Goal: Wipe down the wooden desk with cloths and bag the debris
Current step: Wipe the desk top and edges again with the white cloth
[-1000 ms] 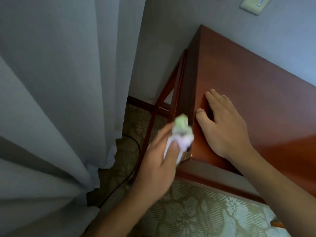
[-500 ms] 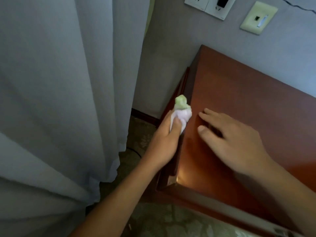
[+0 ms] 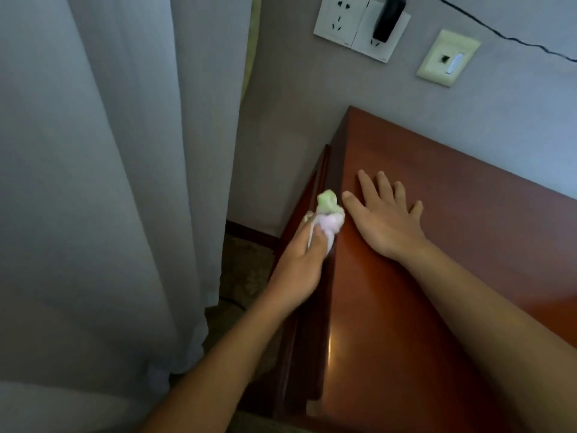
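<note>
The wooden desk [image 3: 437, 276] is reddish brown and fills the right half of the view, its left edge running down the middle. My left hand [image 3: 299, 264] grips a bunched white and pale green cloth [image 3: 421, 214] and holds it against the desk's left side edge. My right hand [image 3: 387, 220] lies flat on the desk top just right of the cloth, fingers spread and straight, thumb close to the cloth.
A grey curtain [image 3: 109, 182] hangs at the left, close to the desk's side. On the wall behind are white sockets [image 3: 340, 20] with a black plug [image 3: 387, 17], a cream switch plate [image 3: 448, 57] and a black cable. Patterned carpet [image 3: 246, 270] shows in the gap.
My left hand has slid the cloth further along the desk's left edge, away from the front corner. My right hand has gone flat on the top with fingers spread.
</note>
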